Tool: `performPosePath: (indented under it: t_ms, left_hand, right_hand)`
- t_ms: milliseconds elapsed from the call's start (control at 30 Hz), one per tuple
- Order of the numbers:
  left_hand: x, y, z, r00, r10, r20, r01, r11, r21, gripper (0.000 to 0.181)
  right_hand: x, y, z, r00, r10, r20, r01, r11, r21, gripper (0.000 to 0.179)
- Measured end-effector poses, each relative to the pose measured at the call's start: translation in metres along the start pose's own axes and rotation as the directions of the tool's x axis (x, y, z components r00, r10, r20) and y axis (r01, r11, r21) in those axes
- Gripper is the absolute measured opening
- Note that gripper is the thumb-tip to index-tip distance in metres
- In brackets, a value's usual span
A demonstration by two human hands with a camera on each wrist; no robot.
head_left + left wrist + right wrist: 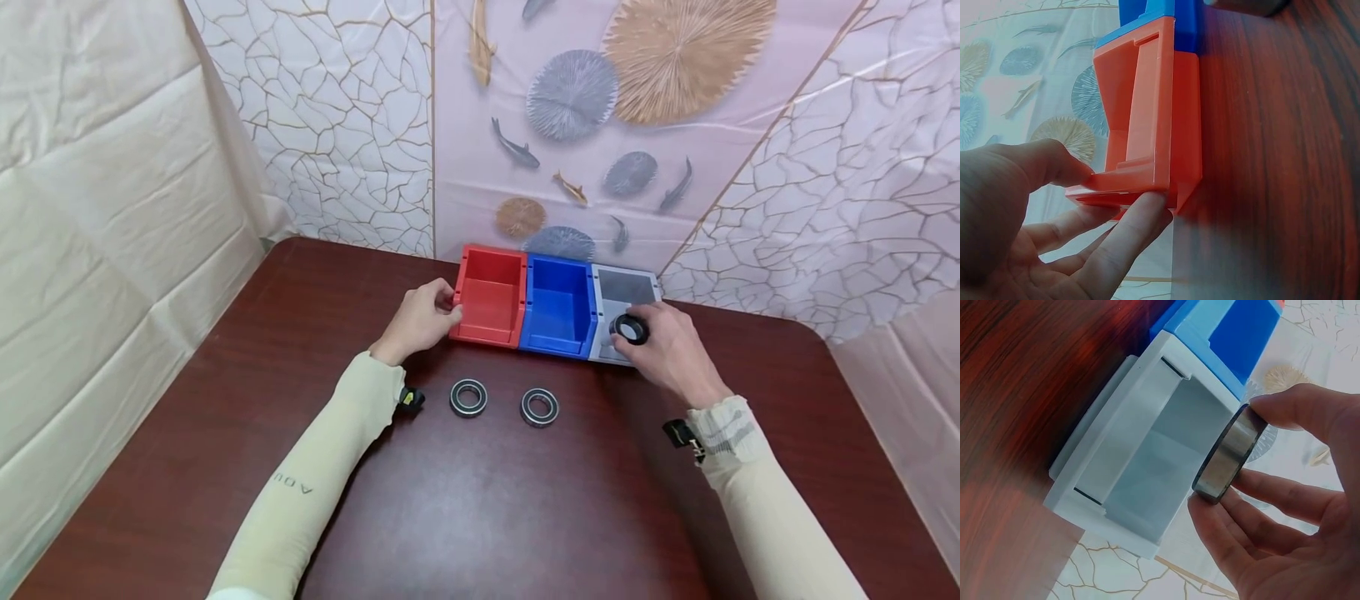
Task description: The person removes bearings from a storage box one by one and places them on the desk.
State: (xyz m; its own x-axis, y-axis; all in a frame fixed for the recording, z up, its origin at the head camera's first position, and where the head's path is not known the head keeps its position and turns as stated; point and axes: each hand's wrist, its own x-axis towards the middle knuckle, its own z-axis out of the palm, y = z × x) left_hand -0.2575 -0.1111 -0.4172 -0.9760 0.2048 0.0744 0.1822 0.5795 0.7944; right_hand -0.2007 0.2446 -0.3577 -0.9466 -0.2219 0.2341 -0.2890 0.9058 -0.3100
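Note:
My right hand [670,348] pinches a ball bearing [1230,455] by its outer ring, just above the mouth of the grey bin [611,354]. In the right wrist view the bearing is tilted on edge, thumb on one side and fingertips on the other. My left hand [420,318] grips the left side wall of the red bin [1159,125], its thumb over the rim and its fingers against the outside. Between these two stands the blue bin [558,346], side by side with both. Two more bearings lie flat on the table, a left one [455,407] and a right one [527,414].
The dark reddish-brown table [465,517] carries the bins near its back edge. Behind them hangs a patterned cloth [337,125] with fish and round leaf shapes. A pale draped cloth [97,250] runs along the left side.

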Motion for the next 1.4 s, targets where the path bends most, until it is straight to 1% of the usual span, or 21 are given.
performPosePath:
  t_ms: [67,333,567,1067,1400]
  left_hand:
    - [0.000,0.000,-0.001,1.000,-0.005,0.000,0.005,1.000,0.006,0.020]
    - [-0.003,0.002,-0.001,1.000,-0.008,0.007,0.008,1.000,0.003,0.021]
    - [-0.004,0.002,-0.001,1.000,-0.011,0.005,0.011,1.000,0.001,0.021]
    - [-0.002,0.002,-0.002,1.000,0.015,-0.002,-0.015,1.000,-0.003,0.020]
    - [0.000,0.000,0.001,1.000,0.010,-0.010,-0.011,1.000,-0.005,0.020]
  right_hand:
    - [-0.001,-0.001,-0.001,1.000,-0.002,0.007,0.002,1.000,0.000,0.039]
    - [-0.005,-0.004,-0.003,0.998,0.041,0.055,-0.042,0.999,0.002,0.048]
    - [-0.009,-0.005,-0.003,0.998,0.030,0.046,-0.031,1.000,0.001,0.047]
    - [-0.014,-0.007,-0.004,1.000,-0.010,0.001,0.010,1.000,0.007,0.040]
    - [-0.019,-0.009,-0.005,1.000,0.005,0.015,-0.005,1.000,0.014,0.043]
